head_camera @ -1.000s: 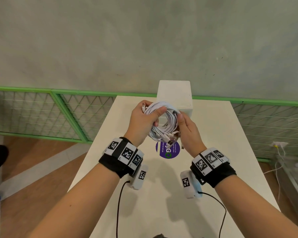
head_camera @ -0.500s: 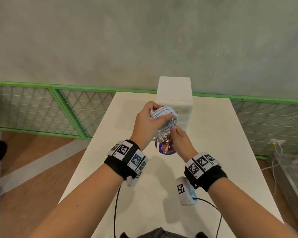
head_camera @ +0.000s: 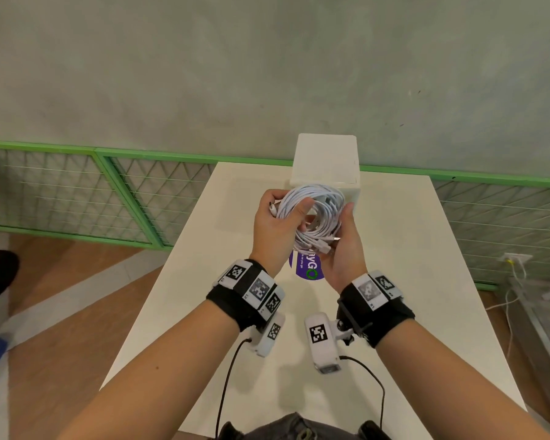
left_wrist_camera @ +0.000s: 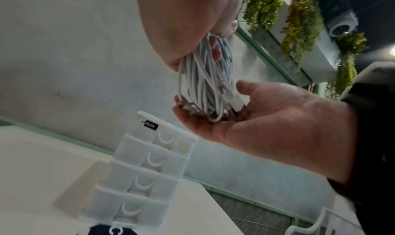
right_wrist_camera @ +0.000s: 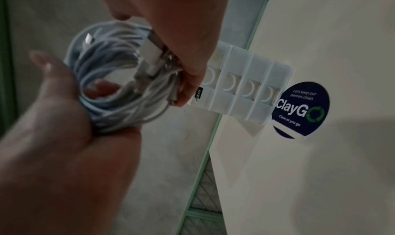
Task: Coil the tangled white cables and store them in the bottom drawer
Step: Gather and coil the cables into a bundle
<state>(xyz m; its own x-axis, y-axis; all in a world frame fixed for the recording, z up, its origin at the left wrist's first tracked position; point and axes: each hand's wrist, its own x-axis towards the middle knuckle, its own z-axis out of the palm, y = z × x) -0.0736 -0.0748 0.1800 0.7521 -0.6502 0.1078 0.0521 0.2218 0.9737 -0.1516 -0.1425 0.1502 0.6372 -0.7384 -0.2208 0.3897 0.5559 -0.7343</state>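
Observation:
A bundle of coiled white cables (head_camera: 321, 208) is held in the air in front of a white drawer unit (head_camera: 326, 160). My left hand (head_camera: 277, 223) grips the coil's left side, thumb across the loops. My right hand (head_camera: 342, 246) is palm-up, cupping the coil's right and lower side, where the plug ends lie against its fingers. In the left wrist view the coil (left_wrist_camera: 205, 86) hangs from my left hand into the right hand (left_wrist_camera: 267, 120). All of the drawers (left_wrist_camera: 149, 167), including the bottom one (left_wrist_camera: 128, 210), are closed.
The drawer unit stands at the far edge of a white table (head_camera: 410, 281), with a round dark-blue sticker (head_camera: 308, 268) on the tabletop in front of it. A green mesh fence (head_camera: 108, 192) and a grey wall lie beyond. White cords (head_camera: 511, 281) hang at the right.
My right hand has stopped picking at the plug ends below the coil and turned palm-up to cup its right side. The coil has opened from a squeezed bundle into a rounder ring.

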